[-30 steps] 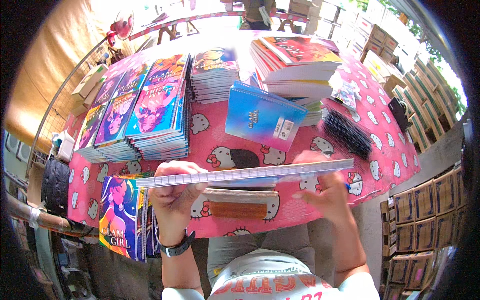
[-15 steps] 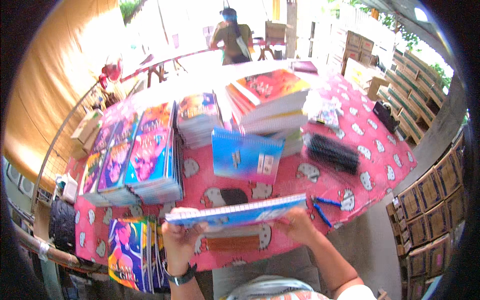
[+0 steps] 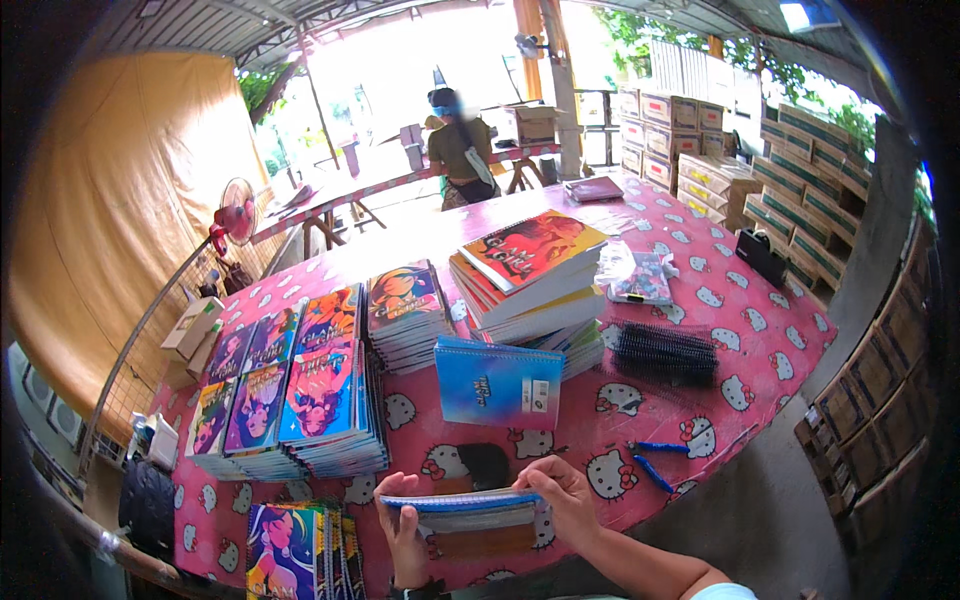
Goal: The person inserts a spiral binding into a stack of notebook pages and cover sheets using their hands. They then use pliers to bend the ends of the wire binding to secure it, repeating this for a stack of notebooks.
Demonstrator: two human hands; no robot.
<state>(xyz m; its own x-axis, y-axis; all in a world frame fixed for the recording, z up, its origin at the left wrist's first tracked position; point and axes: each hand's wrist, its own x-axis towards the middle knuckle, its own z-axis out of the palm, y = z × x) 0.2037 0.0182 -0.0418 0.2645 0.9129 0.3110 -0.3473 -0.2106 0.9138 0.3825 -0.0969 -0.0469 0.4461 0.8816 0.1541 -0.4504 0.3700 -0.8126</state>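
Note:
Between my two hands is a spiral notebook (image 3: pixel 462 500), seen nearly edge-on with a blue edge along its front. My left hand (image 3: pixel 403 525) is closed around its left end, thumb up against the near side. At the right end my right hand (image 3: pixel 562 497) pinches the notebook's corner between thumb and fingers. Just beyond lies a blue notebook (image 3: pixel 500 385), leaning on a tall stack of notebooks (image 3: pixel 530 275). Below the held notebook, a brown rectangular patch (image 3: pixel 485 542) shows on the pink tablecloth (image 3: pixel 590 540). A dark oval thing (image 3: pixel 487 465) lies behind it.
Left of my hands stand notebook stacks (image 3: pixel 290 400), with more notebooks (image 3: pixel 290 550) at the table's near edge. To the right are blue-handled pliers (image 3: pixel 655 468) and a bundle of black binding coils (image 3: pixel 665 353). Cartons (image 3: pixel 670 130) are piled beyond; another person (image 3: pixel 460 150) is farther back.
The view has tipped upward and steadied. The held notebook has turned from showing its blue cover to nearly edge-on, and my right hand has moved in closer to my left.

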